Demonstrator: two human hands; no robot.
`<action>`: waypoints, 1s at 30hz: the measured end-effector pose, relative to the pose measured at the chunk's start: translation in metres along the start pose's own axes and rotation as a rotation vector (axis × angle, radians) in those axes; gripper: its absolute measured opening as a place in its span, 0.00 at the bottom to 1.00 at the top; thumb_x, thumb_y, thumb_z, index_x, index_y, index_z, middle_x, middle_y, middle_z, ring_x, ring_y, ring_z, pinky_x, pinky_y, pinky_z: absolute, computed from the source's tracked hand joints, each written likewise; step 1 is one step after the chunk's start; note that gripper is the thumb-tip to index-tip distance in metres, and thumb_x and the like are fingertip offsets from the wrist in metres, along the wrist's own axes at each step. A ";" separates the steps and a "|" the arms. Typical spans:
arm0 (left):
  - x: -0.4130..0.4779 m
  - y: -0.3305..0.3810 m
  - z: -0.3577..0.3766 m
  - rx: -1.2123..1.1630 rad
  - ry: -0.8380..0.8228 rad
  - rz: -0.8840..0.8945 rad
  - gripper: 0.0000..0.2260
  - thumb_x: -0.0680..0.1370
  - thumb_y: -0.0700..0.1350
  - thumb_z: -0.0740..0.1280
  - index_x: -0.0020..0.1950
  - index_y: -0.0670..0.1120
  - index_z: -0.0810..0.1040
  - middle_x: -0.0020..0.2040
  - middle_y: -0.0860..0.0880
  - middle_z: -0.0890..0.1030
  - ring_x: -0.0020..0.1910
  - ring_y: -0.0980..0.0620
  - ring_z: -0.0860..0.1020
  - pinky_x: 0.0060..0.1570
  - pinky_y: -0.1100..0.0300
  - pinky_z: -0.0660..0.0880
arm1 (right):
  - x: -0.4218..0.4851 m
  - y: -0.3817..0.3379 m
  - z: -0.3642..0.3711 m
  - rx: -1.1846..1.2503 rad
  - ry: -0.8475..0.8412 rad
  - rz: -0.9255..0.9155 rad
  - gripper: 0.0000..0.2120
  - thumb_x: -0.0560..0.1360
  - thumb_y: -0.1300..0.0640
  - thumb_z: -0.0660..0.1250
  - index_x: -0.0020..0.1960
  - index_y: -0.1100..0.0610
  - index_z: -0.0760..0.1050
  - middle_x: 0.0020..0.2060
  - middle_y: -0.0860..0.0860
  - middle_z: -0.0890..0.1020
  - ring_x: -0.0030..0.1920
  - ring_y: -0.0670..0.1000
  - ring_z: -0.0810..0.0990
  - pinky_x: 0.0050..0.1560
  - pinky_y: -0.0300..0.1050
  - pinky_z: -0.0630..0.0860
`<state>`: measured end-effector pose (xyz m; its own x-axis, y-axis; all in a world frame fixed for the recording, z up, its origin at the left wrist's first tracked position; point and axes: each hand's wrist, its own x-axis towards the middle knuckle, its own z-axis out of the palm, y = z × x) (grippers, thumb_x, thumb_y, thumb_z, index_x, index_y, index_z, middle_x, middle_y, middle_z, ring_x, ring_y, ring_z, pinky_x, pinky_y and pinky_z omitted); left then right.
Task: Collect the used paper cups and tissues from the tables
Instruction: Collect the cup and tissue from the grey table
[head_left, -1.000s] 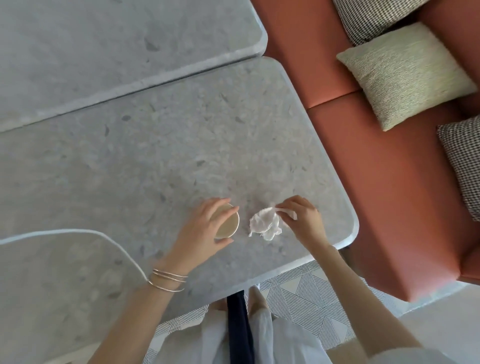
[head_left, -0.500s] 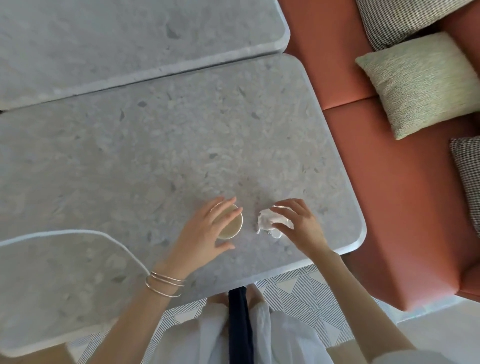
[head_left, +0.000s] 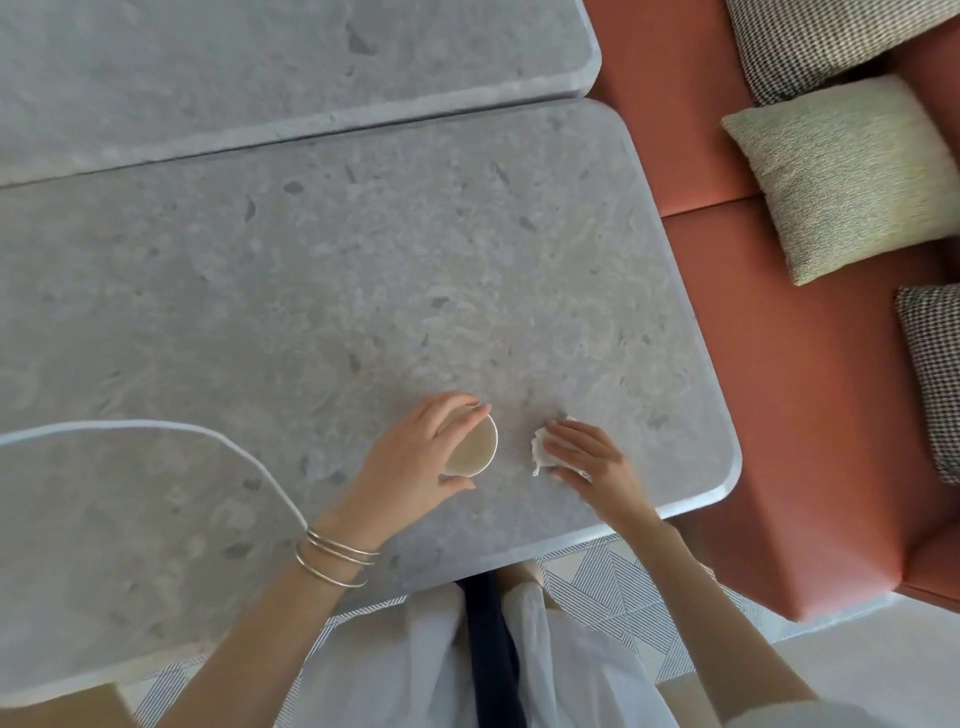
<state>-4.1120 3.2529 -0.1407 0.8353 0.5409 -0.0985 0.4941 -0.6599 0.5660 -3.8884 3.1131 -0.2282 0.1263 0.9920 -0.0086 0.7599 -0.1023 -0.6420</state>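
Note:
A beige paper cup stands near the front edge of the grey stone table. My left hand wraps around it, fingers over the rim and thumb on the near side. A crumpled white tissue lies just right of the cup. My right hand has closed over the tissue, and only its left edge shows between the fingers. Both hands rest at table level, a short gap between them.
A second grey table butts against the far edge, and a lower rounded one overlaps at the near left. A terracotta bench with a green cushion and checked cushions runs along the right.
My right hand has gathered the tissue from loosely spread into its grip. My left hand has kept its hold on the cup. The camera has shifted slightly.

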 end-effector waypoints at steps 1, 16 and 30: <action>-0.001 0.001 0.000 -0.008 -0.001 -0.021 0.35 0.63 0.45 0.79 0.68 0.44 0.70 0.65 0.46 0.72 0.62 0.45 0.72 0.53 0.51 0.76 | -0.002 0.001 0.001 -0.002 0.005 -0.005 0.17 0.68 0.60 0.73 0.56 0.59 0.80 0.58 0.52 0.79 0.62 0.49 0.72 0.56 0.47 0.75; -0.033 0.040 0.043 -0.035 0.138 -0.264 0.36 0.61 0.47 0.79 0.67 0.44 0.71 0.65 0.46 0.72 0.61 0.44 0.74 0.53 0.46 0.76 | 0.002 0.024 -0.031 0.101 -0.128 -0.131 0.11 0.67 0.67 0.72 0.50 0.62 0.81 0.52 0.56 0.82 0.54 0.57 0.78 0.53 0.52 0.77; -0.039 0.074 0.071 -0.091 0.250 -0.407 0.35 0.64 0.46 0.78 0.68 0.46 0.69 0.66 0.49 0.69 0.64 0.47 0.69 0.60 0.49 0.71 | 0.012 0.030 -0.027 -0.015 -0.118 -0.315 0.07 0.64 0.61 0.76 0.41 0.55 0.82 0.42 0.48 0.83 0.41 0.52 0.80 0.35 0.46 0.78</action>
<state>-4.0904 3.1461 -0.1534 0.4897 0.8617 -0.1330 0.7361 -0.3268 0.5928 -3.8473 3.1198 -0.2271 -0.1899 0.9768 0.0994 0.7595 0.2103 -0.6156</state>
